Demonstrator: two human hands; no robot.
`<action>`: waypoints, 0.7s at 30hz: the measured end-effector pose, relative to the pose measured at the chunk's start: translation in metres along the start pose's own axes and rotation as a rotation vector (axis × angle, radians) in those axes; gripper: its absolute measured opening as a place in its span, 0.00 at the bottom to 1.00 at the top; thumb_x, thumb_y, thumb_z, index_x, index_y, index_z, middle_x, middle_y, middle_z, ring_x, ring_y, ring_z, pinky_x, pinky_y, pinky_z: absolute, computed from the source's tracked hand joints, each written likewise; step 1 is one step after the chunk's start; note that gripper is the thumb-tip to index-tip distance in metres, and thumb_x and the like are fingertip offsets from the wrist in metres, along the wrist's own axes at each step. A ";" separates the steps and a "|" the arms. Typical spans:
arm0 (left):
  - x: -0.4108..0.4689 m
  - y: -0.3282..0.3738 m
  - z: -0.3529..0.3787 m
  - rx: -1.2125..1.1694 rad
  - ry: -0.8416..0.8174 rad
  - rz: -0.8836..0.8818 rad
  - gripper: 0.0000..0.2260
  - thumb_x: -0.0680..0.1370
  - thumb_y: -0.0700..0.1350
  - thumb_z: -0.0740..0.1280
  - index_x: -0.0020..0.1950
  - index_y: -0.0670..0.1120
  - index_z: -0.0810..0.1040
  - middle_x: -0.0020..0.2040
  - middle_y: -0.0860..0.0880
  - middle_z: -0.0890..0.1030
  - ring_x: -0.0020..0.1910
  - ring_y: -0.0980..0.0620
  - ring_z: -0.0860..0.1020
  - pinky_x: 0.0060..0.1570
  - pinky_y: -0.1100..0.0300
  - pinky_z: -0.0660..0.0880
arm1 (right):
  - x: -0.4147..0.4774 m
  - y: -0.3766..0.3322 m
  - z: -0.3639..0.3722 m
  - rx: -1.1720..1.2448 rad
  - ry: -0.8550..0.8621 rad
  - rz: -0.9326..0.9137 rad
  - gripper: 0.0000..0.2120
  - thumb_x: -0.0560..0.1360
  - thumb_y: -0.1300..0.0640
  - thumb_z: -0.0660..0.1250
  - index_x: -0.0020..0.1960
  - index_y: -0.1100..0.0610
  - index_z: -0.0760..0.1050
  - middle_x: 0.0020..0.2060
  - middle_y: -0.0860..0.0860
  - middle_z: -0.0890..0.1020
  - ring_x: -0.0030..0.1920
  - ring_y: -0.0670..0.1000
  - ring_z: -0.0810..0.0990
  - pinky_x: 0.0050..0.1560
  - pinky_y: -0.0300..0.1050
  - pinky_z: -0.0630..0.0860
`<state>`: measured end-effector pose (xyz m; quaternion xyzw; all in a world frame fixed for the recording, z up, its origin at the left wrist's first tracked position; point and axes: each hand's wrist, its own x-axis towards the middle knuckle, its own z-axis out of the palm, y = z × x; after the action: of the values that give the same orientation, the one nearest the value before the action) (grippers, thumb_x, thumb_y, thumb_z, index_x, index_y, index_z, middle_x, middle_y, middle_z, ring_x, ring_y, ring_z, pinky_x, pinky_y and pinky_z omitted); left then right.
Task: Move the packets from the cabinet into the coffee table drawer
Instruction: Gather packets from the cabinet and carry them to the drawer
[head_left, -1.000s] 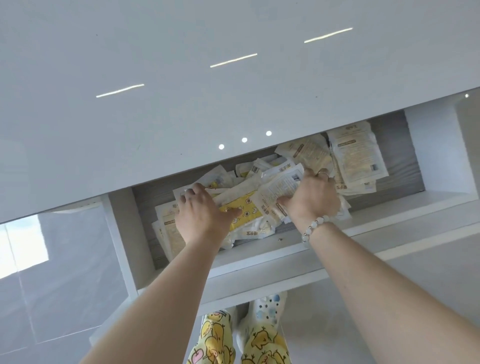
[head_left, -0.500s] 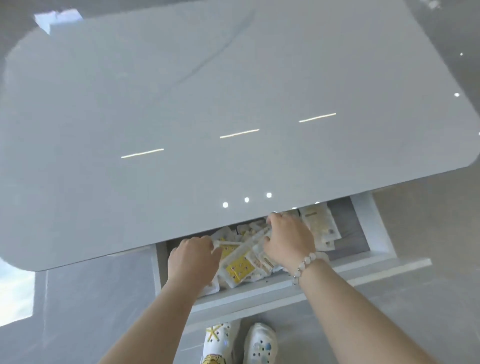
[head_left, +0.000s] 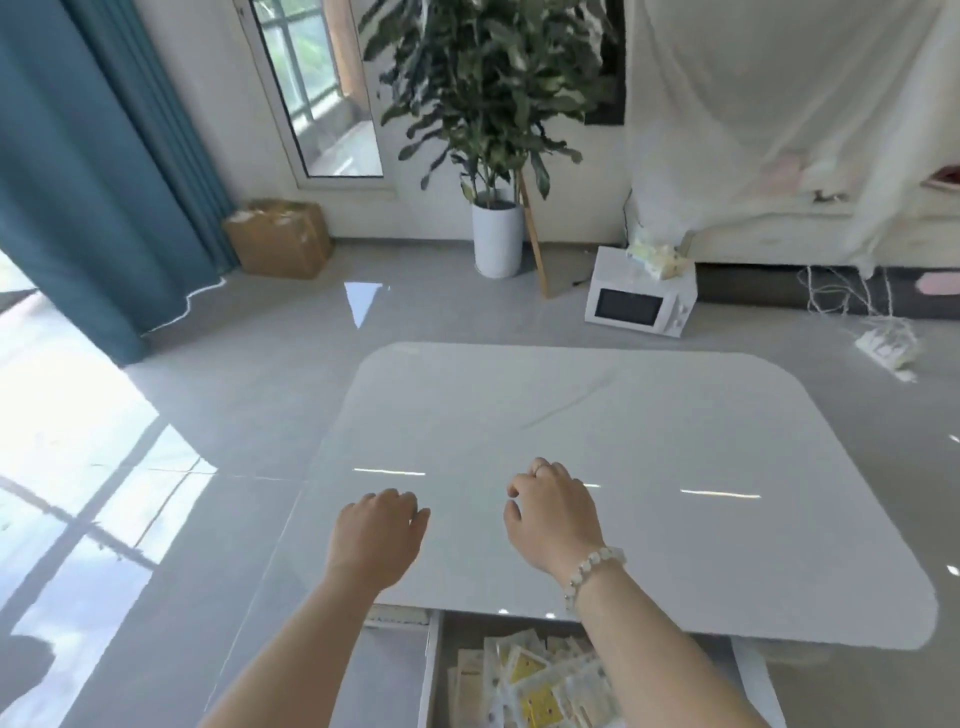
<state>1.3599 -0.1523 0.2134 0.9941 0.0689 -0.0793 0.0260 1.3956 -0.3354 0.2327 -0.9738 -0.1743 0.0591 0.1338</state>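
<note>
The coffee table drawer (head_left: 429, 670) stands pulled out at the bottom of the head view, below the glossy white table top (head_left: 649, 415). Several white and yellow packets (head_left: 530, 680) lie piled inside it. My left hand (head_left: 376, 535) hovers over the table top's near left part, empty, fingers loosely curled and apart. My right hand (head_left: 553, 512), with a bead bracelet on the wrist, hovers beside it, also empty with fingers loosely bent. Both hands are above and beyond the drawer, touching no packet. The cabinet is out of view.
A white microwave (head_left: 641, 301) with packets on top sits on the floor beyond the table. A potted plant (head_left: 496, 234), a cardboard box (head_left: 278, 239) and a blue curtain (head_left: 104, 182) stand further back. A draped white cloth (head_left: 779, 130) covers furniture at right.
Both hands have let go of the packets and lifted out of the drawer to above the table top. My head has risen, so the room beyond the table is now in view.
</note>
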 end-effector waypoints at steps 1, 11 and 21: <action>-0.007 -0.007 -0.010 -0.017 0.018 -0.036 0.16 0.81 0.53 0.53 0.52 0.48 0.78 0.50 0.51 0.79 0.51 0.50 0.77 0.42 0.60 0.63 | 0.003 -0.014 -0.009 -0.012 -0.002 -0.032 0.15 0.79 0.56 0.54 0.56 0.56 0.77 0.55 0.51 0.75 0.57 0.51 0.73 0.53 0.43 0.70; -0.072 -0.110 -0.086 -0.118 0.261 -0.352 0.15 0.81 0.54 0.53 0.55 0.50 0.76 0.52 0.52 0.78 0.54 0.50 0.76 0.45 0.58 0.67 | 0.017 -0.184 -0.046 -0.103 0.007 -0.460 0.14 0.78 0.59 0.53 0.58 0.58 0.75 0.58 0.54 0.75 0.60 0.55 0.70 0.58 0.47 0.67; -0.161 -0.266 -0.102 -0.041 0.380 -0.600 0.16 0.82 0.53 0.52 0.54 0.47 0.77 0.50 0.51 0.79 0.54 0.49 0.75 0.46 0.58 0.68 | 0.008 -0.369 -0.016 -0.101 0.041 -0.731 0.13 0.77 0.58 0.55 0.55 0.58 0.76 0.57 0.54 0.75 0.59 0.54 0.71 0.58 0.47 0.67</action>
<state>1.1804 0.0962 0.3291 0.9258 0.3631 0.1045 0.0080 1.2861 -0.0033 0.3507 -0.8536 -0.5106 -0.0209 0.1011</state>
